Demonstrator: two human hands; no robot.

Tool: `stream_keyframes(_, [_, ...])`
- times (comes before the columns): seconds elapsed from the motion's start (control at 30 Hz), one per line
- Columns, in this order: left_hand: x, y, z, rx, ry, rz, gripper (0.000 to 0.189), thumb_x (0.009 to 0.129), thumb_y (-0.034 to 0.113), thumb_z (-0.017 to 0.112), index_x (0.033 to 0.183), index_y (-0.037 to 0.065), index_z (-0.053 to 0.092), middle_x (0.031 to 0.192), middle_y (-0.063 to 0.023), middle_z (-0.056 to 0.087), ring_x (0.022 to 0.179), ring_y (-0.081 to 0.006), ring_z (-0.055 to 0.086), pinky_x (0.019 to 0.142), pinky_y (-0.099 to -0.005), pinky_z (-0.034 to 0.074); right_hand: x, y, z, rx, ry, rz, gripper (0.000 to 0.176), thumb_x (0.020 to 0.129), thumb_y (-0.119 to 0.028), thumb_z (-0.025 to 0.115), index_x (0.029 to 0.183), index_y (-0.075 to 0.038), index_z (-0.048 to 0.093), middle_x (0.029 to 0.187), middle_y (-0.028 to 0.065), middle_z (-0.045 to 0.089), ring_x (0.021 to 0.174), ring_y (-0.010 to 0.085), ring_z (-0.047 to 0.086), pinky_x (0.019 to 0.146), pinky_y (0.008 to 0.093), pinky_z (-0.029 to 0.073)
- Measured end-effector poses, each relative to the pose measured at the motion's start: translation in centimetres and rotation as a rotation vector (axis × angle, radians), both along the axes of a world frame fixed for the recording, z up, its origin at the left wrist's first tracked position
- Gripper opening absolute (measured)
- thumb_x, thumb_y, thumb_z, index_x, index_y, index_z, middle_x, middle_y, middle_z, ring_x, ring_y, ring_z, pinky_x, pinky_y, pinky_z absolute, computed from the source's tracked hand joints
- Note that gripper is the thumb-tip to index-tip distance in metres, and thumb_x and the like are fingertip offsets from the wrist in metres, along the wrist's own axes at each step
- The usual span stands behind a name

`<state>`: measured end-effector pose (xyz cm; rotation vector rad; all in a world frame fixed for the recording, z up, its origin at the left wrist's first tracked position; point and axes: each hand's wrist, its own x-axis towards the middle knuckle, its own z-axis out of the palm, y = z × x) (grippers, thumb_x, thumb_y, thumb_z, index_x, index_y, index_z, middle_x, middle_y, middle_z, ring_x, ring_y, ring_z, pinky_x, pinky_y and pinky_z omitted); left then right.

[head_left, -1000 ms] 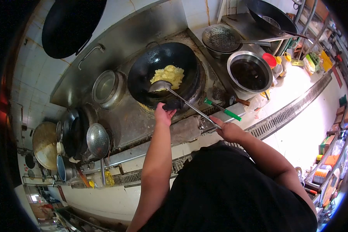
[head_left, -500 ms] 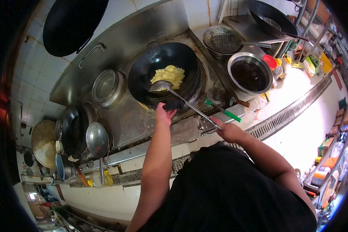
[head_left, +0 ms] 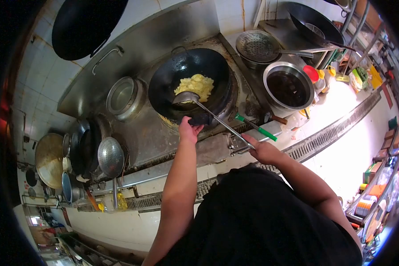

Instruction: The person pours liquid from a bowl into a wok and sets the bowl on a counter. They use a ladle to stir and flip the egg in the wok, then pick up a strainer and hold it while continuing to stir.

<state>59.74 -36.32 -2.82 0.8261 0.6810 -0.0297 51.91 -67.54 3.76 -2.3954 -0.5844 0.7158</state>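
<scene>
A large black wok (head_left: 166, 82) sits on the stove, with yellow scrambled egg (head_left: 195, 86) lying in its bottom. At the wok's near rim my left hand (head_left: 189, 129) is closed around a dark cloth (head_left: 200, 120), which covers whatever part of the rim or handle lies beneath it. My right hand (head_left: 264, 150) grips the end of a long metal ladle (head_left: 221, 122). The ladle's bowl is inside the wok, against the near left side of the egg. Just above my right hand lies a green-handled tool (head_left: 267, 134) on the stove edge.
Right of the wok stand a steel pot (head_left: 312, 91) of dark liquid and a perforated strainer (head_left: 257, 46) over another pot. A lidded-looking metal pot (head_left: 122, 97) is to the left. Another perforated ladle (head_left: 111, 157) rests at the front left. Bottles with red and yellow caps (head_left: 310, 73) stand farther right.
The view has shifted slightly. Both hands keep their holds on the cloth and ladle, and the ladle and egg look almost unchanged in the wok.
</scene>
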Motion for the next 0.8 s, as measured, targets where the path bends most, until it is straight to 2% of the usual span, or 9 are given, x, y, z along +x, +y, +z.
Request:
stream_keyframes(0.43, [-0.04, -0.13, 0.40, 0.020, 0.038, 0.003, 0.027, 0.078, 0.026, 0.053, 0.092, 0.004, 0.054, 0.084, -0.0097, 0.062, 0.077, -0.0250, 0.063, 0.066, -0.0383, 0.053, 0.17, -0.05, 0.30, -0.019, -0.005, 0.024, 0.073, 0.084, -0.019, 0.052, 0.142, -0.026, 0.009, 0.081, 0.0274, 0.061, 0.078, 0.0433, 0.060, 0.072, 0.0499, 0.047])
stream_keyframes(0.8, [-0.06, -0.20, 0.33, 0.028, 0.031, 0.010, 0.024, 0.078, 0.027, 0.053, 0.087, 0.005, 0.056, 0.080, -0.0085, 0.062, 0.071, -0.0234, 0.063, 0.064, -0.0370, 0.054, 0.34, -0.01, 0.42, 0.020, 0.066, -0.007, 0.071, 0.084, -0.019, 0.051, 0.142, -0.026, 0.011, 0.085, 0.0286, 0.061, 0.081, 0.0437, 0.059, 0.075, 0.0492, 0.047])
